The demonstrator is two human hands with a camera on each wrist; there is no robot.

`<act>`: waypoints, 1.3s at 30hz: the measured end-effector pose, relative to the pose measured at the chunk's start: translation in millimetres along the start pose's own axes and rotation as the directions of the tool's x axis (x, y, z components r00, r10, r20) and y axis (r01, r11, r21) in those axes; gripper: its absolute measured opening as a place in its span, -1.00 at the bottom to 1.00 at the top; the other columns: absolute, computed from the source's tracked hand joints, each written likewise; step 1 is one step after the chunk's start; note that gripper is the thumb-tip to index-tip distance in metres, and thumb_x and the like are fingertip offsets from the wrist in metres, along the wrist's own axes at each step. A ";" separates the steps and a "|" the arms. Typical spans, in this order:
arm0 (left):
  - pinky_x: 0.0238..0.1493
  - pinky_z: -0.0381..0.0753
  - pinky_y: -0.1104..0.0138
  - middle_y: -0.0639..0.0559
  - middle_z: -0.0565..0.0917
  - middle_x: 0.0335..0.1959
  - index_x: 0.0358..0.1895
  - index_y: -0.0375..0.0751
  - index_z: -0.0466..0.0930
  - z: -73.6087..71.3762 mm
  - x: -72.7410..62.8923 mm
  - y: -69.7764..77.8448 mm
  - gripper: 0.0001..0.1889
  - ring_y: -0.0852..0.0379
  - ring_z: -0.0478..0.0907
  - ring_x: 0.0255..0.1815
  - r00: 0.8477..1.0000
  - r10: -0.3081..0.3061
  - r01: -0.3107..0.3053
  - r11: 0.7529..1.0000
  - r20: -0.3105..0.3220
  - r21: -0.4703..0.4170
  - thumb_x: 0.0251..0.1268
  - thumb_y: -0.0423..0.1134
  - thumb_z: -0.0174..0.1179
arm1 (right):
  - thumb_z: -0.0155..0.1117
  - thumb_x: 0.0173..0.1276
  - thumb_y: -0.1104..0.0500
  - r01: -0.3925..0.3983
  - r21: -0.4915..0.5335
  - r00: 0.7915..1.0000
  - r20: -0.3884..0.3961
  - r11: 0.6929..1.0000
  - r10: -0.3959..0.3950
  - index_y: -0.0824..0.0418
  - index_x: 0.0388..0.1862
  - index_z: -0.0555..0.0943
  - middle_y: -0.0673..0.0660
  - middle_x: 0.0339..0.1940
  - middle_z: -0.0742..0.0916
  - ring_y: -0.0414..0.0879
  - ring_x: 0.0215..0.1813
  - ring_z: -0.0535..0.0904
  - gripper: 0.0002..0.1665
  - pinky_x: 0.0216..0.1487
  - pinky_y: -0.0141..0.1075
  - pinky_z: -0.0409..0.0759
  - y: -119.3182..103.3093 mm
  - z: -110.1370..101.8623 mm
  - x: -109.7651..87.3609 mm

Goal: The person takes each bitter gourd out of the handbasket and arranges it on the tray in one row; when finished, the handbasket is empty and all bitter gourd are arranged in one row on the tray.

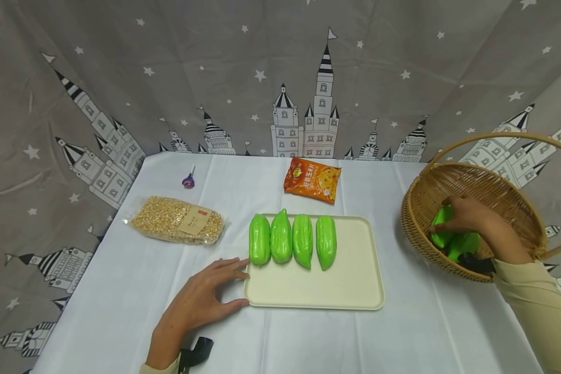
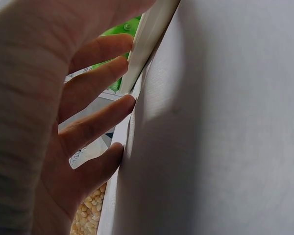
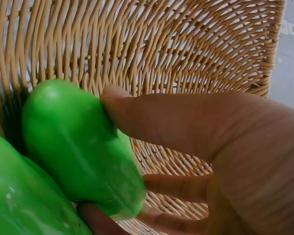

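Note:
In the wicker basket [image 1: 519, 208], my right hand [image 1: 467, 215] holds a smooth, glossy green gourd-like vegetable [image 3: 83, 142]. The right wrist view has the thumb on one side of it and fingers on the other. Another green gourd-like vegetable [image 3: 19, 191] lies against it in the basket. On the left part of the cream tray [image 1: 350, 283], several similar green vegetables [image 1: 281, 239] lie side by side in a row. With fingers spread and fairly straight, my left hand [image 1: 203, 296] touches the tray's left edge with its fingertips.
A clear bag of corn kernels [image 1: 175, 221] lies at the left, below a purple-wrapped lollipop [image 1: 189, 179]. An orange snack packet [image 1: 312, 179] is behind the tray. The basket's tall handle [image 1: 500, 136] arches above its rim. White cloth covers the table; a grey castle-print curtain [image 1: 215, 67] hangs behind.

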State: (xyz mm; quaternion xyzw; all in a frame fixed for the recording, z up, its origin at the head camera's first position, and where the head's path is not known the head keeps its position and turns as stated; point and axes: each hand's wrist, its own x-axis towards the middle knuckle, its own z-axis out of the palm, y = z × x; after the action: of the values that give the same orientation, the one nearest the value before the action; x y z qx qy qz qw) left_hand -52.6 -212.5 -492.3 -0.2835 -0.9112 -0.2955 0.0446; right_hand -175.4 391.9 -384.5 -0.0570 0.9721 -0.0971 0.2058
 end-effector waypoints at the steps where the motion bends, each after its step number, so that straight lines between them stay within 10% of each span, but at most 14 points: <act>1: 0.37 0.66 0.04 0.17 0.65 0.43 0.11 0.08 0.81 0.0 -0.1 0.2 -0.47 0.00 0.59 0.45 1.000 -0.001 0.001 1.000 0.000 0.001 0.05 0.09 0.69 | 0.61 0.29 -0.10 0.004 0.006 1.000 0.003 1.000 -0.004 0.68 0.35 0.36 0.81 0.13 0.39 0.50 0.02 0.51 0.06 -0.07 0.25 0.72 -0.1 0.3 0.2; 8: 0.35 0.67 0.04 0.16 0.66 0.43 0.11 0.06 0.81 0.1 -0.2 1.3 -0.47 0.01 0.59 0.44 1.000 0.000 0.000 1.000 0.000 -0.001 0.05 0.08 0.69 | 0.63 0.22 0.01 0.015 0.066 1.000 0.009 0.998 -0.015 0.52 0.43 0.30 0.74 0.10 0.27 0.46 -0.05 0.50 0.03 -0.17 0.17 0.73 -1.4 1.2 1.5; 19: 0.41 0.63 0.00 0.16 0.66 0.43 0.11 0.06 0.81 0.4 -0.4 0.9 -0.47 -0.02 0.58 0.46 1.000 -0.011 0.011 1.000 0.008 -0.003 0.04 0.08 0.69 | 0.67 0.20 0.04 0.072 0.070 0.986 -0.158 0.995 -0.060 0.53 0.48 0.26 0.88 0.26 0.26 0.74 0.22 0.36 0.10 0.12 0.59 0.53 -0.2 -6.9 2.4; 34: 0.34 0.68 0.03 0.18 0.65 0.43 0.11 0.08 0.81 -0.7 0.2 -0.4 -0.47 0.02 0.59 0.44 1.000 -0.004 0.004 1.000 0.000 0.003 0.04 0.08 0.70 | 0.71 0.10 0.20 0.224 0.097 0.888 -0.430 0.970 -0.163 0.52 0.47 0.40 0.68 0.34 0.52 0.71 0.39 0.28 0.04 0.23 0.60 0.34 -20.6 -30.3 -31.3; 39: 0.35 0.67 0.03 0.17 0.65 0.43 0.12 0.08 0.80 -0.9 0.1 0.2 -0.47 0.01 0.59 0.44 1.000 -0.011 0.011 1.000 0.006 0.003 0.05 0.09 0.69 | 0.69 0.18 0.15 0.183 0.137 0.892 -0.440 0.973 -0.105 0.42 0.58 0.34 0.67 0.38 0.45 0.66 0.41 0.27 0.08 0.03 0.61 0.42 -27.9 -32.4 -44.5</act>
State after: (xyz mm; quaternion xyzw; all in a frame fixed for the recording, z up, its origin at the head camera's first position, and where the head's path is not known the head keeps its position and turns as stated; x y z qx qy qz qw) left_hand -52.7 -212.9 -491.4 -0.2792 -0.9133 -0.2936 0.0406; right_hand -146.3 376.8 -332.2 -0.0880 0.9742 -0.2073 -0.0174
